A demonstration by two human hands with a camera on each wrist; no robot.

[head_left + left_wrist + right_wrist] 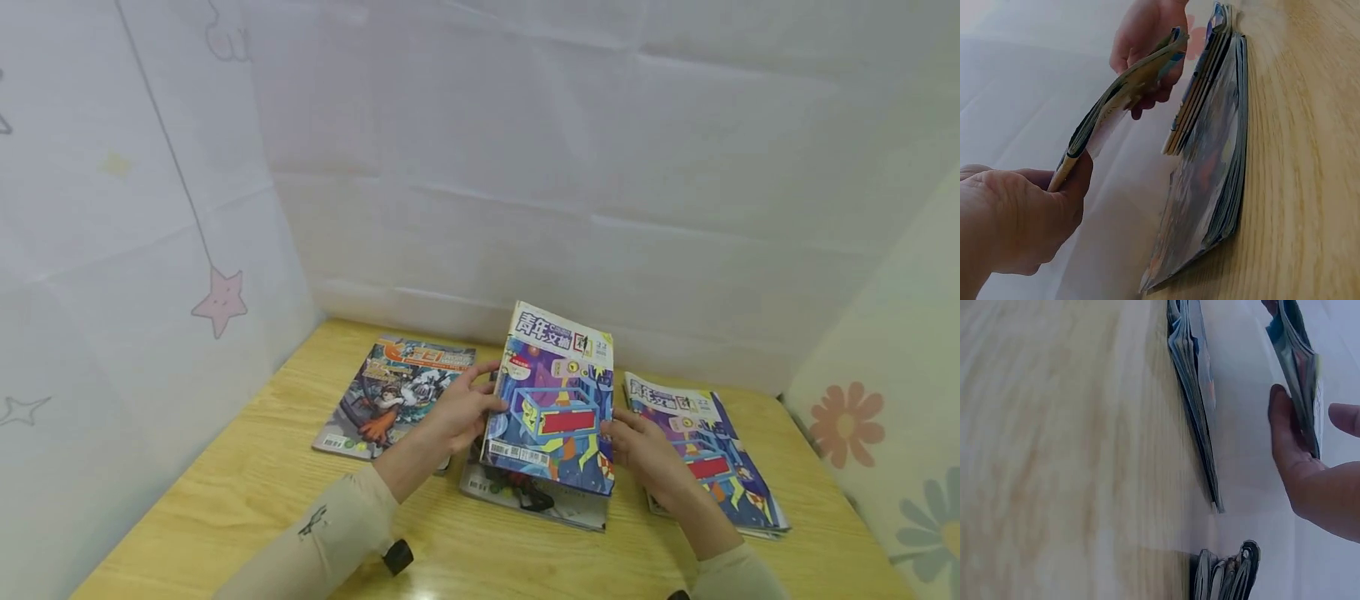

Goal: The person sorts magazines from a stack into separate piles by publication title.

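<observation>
Above the middle of the table [225, 492], a magazine [555, 400] is held up between both hands, tilted so its blue and purple cover faces the head camera. At its left edge the left hand [457, 412] grips it, thumb on the cover and fingers curled behind; the left wrist view shows that edge pinched between thumb and fingers, the pages bowed. At its right edge the right hand [645, 450] holds it likewise, thumb in front and fingers behind, as the right wrist view shows. So the magazine spans the gap between the two grips, clear of the table. Directly under it lies a small stack [540, 500] of magazines; its number cannot be told, though the left wrist view shows several spines. Well to the left lies one comic [393, 396] with a cartoon cover, flat on the wood. Just to the right lies a second pile [712, 458], topped by a cover matching the held one. Counted: one magazine held, three lots on the table, two hands.
</observation>
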